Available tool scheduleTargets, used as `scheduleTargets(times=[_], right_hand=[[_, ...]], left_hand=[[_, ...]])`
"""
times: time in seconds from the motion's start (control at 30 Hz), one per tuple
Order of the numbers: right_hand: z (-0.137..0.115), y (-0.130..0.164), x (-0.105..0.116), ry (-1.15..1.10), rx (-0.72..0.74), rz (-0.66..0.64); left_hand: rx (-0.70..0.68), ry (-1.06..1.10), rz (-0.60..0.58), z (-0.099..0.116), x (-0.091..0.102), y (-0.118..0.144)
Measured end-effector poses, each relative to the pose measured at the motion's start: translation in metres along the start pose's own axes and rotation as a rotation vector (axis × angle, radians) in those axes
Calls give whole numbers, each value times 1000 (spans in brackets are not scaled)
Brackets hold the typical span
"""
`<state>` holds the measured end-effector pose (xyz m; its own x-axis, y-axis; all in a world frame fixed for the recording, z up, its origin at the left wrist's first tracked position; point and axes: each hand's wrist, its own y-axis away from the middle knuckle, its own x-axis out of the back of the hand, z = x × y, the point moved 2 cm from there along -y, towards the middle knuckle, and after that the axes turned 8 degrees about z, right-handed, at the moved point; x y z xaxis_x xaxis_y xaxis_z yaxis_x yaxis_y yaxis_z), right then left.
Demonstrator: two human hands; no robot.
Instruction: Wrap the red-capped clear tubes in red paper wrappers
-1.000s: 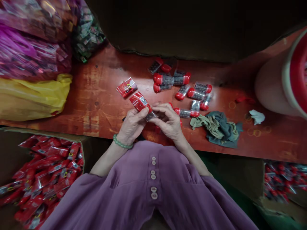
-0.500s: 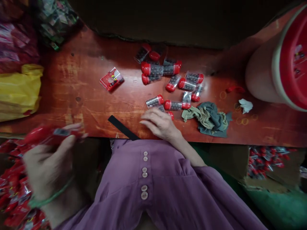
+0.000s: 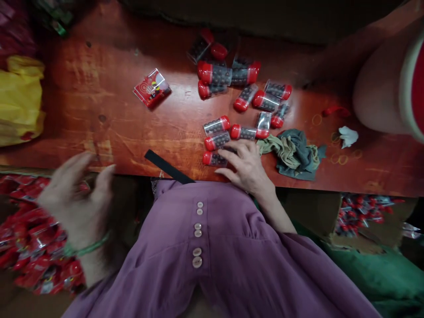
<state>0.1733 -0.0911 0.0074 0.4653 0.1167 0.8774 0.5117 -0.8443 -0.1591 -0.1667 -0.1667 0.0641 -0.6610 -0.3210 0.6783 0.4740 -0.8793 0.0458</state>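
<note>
Above a carton of red packages (image 3: 39, 238), my left hand (image 3: 74, 198) hovers with its fingers and thumb spread, blurred by motion and holding nothing I can see. My right hand (image 3: 247, 170) rests by the table's front edge, fingers loosely apart. Between its thumb and fingertips lies the right end of a clear tube of dark beads with a red cap (image 3: 212, 158); a firm grip does not show. Just beyond it lie a similar tube (image 3: 217, 140) and several more, in a loose group. A red printed packet (image 3: 152, 89) lies apart at the left.
A crumpled grey-green cloth (image 3: 293, 154), a white scrap (image 3: 347, 137) and yellow rubber bands lie right of the tubes. A large pale tub (image 3: 380, 88) stands at far right. A black strap (image 3: 168, 167) crosses the front edge. A yellow bag (image 3: 21, 101) is at left.
The red package in my left hand is gone from it, and its fingers have spread. My right hand has shifted right, uncovering the nearest tubes. The view has also shifted.
</note>
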Motion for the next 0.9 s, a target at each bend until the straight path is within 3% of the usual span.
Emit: scheduleTargets(times=[0.03, 0.1, 0.2, 0.53, 0.67, 0.83, 0.9], right_hand=[[-3, 1, -5, 11, 30, -20], [-6, 1, -14, 45, 81, -32], [-3, -4, -23, 96, 130, 54], [0, -40, -30, 92, 194, 193], [1, -46, -17, -234, 7, 229], [10, -49, -14, -873, -473, 243], [12, -52, -19, -1151, -604, 218]], left_hand=[[-129, -99, 90, 11, -17, -9], [-263, -96, 39, 28, -55, -27], [-300, 16, -27, 40, -95, -58], [-536, -79, -4, 57, -147, -133], [-534, -152, -52, 54, -161, -143], [-520, -235, -8, 45, -157, -135], [-532, -257, 6, 43, -155, -134]])
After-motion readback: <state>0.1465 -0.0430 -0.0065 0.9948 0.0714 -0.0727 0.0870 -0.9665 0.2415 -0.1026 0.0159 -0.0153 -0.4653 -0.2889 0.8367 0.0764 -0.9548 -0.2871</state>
